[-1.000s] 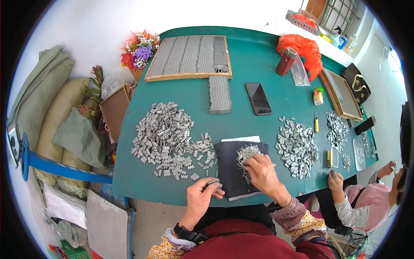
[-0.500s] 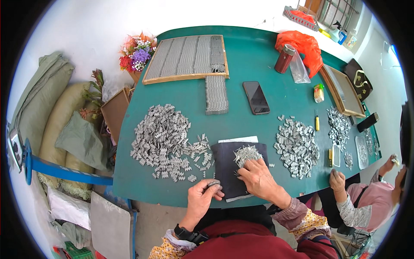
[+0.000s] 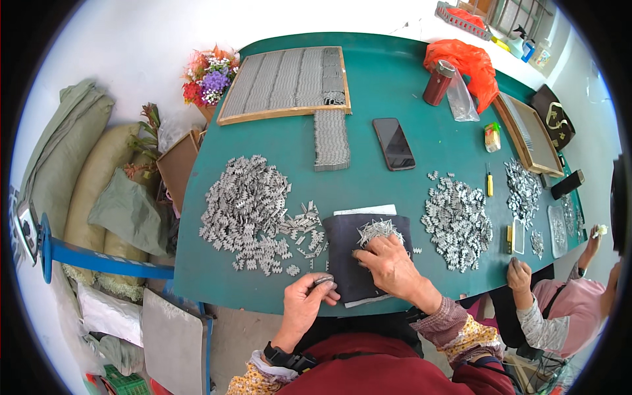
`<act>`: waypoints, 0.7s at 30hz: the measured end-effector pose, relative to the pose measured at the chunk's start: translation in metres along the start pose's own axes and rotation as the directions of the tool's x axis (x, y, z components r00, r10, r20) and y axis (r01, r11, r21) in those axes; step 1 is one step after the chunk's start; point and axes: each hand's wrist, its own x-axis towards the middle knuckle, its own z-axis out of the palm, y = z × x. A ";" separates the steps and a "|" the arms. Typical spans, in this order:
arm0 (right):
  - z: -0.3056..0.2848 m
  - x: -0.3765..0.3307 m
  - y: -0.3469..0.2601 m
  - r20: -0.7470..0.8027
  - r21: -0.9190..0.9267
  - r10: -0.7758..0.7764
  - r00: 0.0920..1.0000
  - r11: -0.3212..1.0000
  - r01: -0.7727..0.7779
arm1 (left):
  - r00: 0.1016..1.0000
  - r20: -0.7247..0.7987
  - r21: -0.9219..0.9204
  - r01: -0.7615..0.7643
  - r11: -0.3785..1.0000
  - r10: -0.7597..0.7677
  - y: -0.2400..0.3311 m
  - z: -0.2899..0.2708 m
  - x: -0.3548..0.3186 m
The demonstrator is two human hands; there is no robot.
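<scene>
Right hand (image 3: 394, 266) edged left at lower-centre pins (image 3: 379, 228), hold unclear; left hand (image 3: 304, 301) grips grey piece (image 3: 323, 280). Pins: likely light, stiff; pinch mid-length.

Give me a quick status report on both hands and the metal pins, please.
Left hand holding a small dark piece. Right hand at the pin pile on the dark cloth, grip unclear. Fingers hide part of the pile.
</scene>
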 end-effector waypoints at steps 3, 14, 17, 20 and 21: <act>0.003 -0.004 0.001 0.045 -0.009 -0.028 0.999 1.000 0.028 | 1.000 0.000 -0.009 -0.006 1.000 0.006 -0.003 -0.001 0.000; -0.004 0.003 -0.025 0.050 0.441 0.272 0.961 0.857 -0.265 | 0.998 0.051 0.039 -0.030 0.999 0.028 0.004 0.011 0.002; -0.006 0.004 -0.043 0.155 0.653 0.418 0.895 0.636 -0.410 | 0.994 0.097 0.105 -0.051 0.993 0.041 0.008 0.017 0.002; 0.010 -0.002 -0.047 0.102 0.677 0.438 0.893 0.627 -0.385 | 0.992 0.108 0.118 -0.074 0.990 0.061 0.009 0.021 0.001; 0.009 -0.002 -0.048 0.104 0.678 0.448 0.888 0.621 -0.393 | 0.993 0.099 0.117 -0.073 0.990 0.062 0.008 0.022 0.000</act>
